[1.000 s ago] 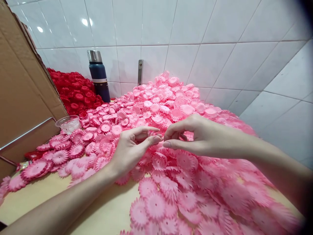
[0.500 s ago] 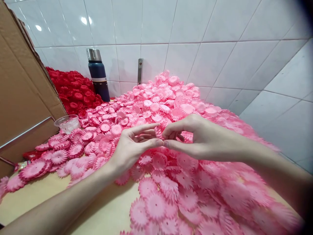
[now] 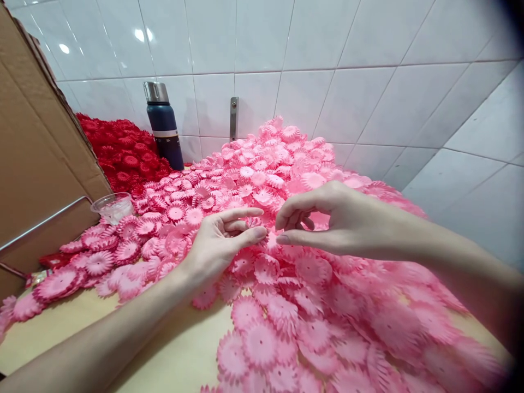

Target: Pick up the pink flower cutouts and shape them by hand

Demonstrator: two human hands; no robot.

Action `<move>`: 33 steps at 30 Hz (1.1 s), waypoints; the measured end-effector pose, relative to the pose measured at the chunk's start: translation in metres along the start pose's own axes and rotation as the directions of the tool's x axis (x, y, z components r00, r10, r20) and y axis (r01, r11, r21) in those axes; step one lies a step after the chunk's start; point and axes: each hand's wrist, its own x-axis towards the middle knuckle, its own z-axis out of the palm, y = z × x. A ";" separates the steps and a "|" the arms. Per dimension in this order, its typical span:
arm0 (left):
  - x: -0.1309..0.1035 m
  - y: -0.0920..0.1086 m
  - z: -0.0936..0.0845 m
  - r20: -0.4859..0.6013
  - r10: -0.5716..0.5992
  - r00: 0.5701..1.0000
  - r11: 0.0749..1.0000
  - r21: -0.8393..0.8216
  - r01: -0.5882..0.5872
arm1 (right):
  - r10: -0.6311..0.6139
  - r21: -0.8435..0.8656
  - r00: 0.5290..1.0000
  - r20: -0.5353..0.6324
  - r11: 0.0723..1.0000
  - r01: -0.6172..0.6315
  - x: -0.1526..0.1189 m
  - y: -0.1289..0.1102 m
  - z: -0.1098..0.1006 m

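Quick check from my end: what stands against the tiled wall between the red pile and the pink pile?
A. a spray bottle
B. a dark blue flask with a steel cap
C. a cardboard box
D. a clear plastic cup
B. The blue flask with its steel cap stands upright at the wall, with the red pile on its left and the pink pile on its right; the clear cup sits nearer, by the cardboard.

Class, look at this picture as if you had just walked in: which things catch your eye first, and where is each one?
A great heap of pink flower pieces covers the table up to the tiled wall. Above its near slope the left hand and right hand meet fingertip to fingertip. At the back left a pile of red flower pieces lies beside a dark blue flask, with a cardboard box at the left edge.
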 end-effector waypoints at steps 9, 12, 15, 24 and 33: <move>-0.002 0.005 0.003 0.031 0.012 0.999 1.000 0.028 -0.013 | -0.027 0.004 1.000 0.004 1.000 0.027 0.001 0.002 0.000; -0.001 0.005 0.003 0.051 0.010 0.999 1.000 -0.001 -0.010 | -0.035 0.052 0.999 -0.005 0.998 0.035 0.001 0.001 0.001; 0.000 0.004 0.002 0.113 -0.042 0.993 0.997 -0.059 0.049 | -0.065 0.087 0.997 -0.045 0.994 0.068 0.000 0.000 0.003; 0.000 0.002 0.005 0.178 -0.104 0.979 0.952 -0.267 0.150 | -0.192 -0.047 0.978 -0.080 0.981 0.189 0.003 0.001 0.006; 0.003 -0.004 0.005 0.081 -0.004 0.997 0.955 -0.296 0.028 | 0.018 -0.004 0.992 -0.125 1.000 -0.018 0.004 0.002 0.004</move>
